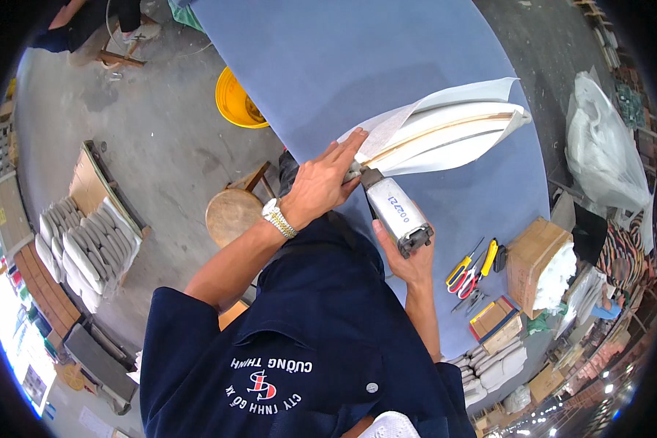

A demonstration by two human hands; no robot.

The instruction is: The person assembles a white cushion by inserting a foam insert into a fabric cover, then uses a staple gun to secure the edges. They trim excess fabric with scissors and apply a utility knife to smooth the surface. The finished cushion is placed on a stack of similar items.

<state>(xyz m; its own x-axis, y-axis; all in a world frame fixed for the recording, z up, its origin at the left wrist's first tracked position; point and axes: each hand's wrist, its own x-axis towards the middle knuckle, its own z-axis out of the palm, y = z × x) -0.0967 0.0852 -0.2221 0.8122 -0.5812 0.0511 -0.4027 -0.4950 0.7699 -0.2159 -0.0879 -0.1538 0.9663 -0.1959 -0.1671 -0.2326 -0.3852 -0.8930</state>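
A white padded seat cushion (pixel 452 142) stands on edge on the blue-covered table, with a strip of bare wood showing along it and loose white fabric (pixel 423 109) around it. My left hand (pixel 320 181) grips its near left end, fingers stretched over the fabric and thumb lower down. In my right hand (pixel 414 264) is a grey staple gun (pixel 396 208), its nose close to that same end beside my left fingers. Whether the nose touches the cushion I cannot tell. My right fingers are partly hidden behind the tool.
On the blue table (pixel 343 51) at right lie scissors (pixel 469 281), a yellow-handled screwdriver (pixel 460 270), a yellow cutter (pixel 490 257) and a cardboard box (pixel 536 259). A yellow bucket (pixel 230 98) and round stool (pixel 233 217) stand left. Grey cushions (pixel 87 244) are stacked farther left.
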